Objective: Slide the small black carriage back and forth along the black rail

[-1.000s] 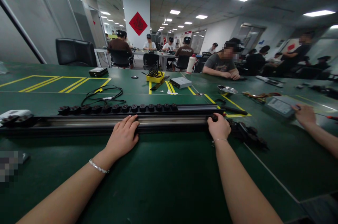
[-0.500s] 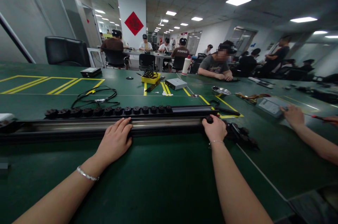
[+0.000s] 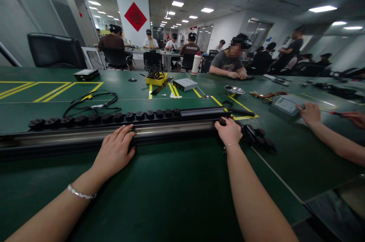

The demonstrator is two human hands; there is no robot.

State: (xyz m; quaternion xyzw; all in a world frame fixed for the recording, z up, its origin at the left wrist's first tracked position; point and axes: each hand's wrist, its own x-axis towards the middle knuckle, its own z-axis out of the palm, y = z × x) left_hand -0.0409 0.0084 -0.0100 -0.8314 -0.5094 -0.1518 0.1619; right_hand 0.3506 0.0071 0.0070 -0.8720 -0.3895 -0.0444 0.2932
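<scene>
A long black rail [image 3: 173,129] with a shiny metal channel runs across the green table in front of me. My left hand [image 3: 115,151] rests flat on it near the middle, fingers stretched out over the channel. At the rail's right end, my right hand [image 3: 230,131] has its fingers closed round a small black module [image 3: 222,121], most of which the hand hides. Behind this rail lies a second black rail [image 3: 199,113], with a row of black socket-like modules [image 3: 139,116] along it. More black modules [image 3: 261,138] lie right of my right hand.
Behind the rails are a black cable [image 3: 94,101], a yellow box of cables [image 3: 156,79], a silver box [image 3: 185,84] and a metal bowl [image 3: 234,90]. At right, a co-worker's hand [image 3: 311,114] touches a grey metal unit [image 3: 286,105]; the other holds a screwdriver.
The view has shifted a little, so everything sits slightly further left and higher. Against the rail, both my hands stay in about the same places.
</scene>
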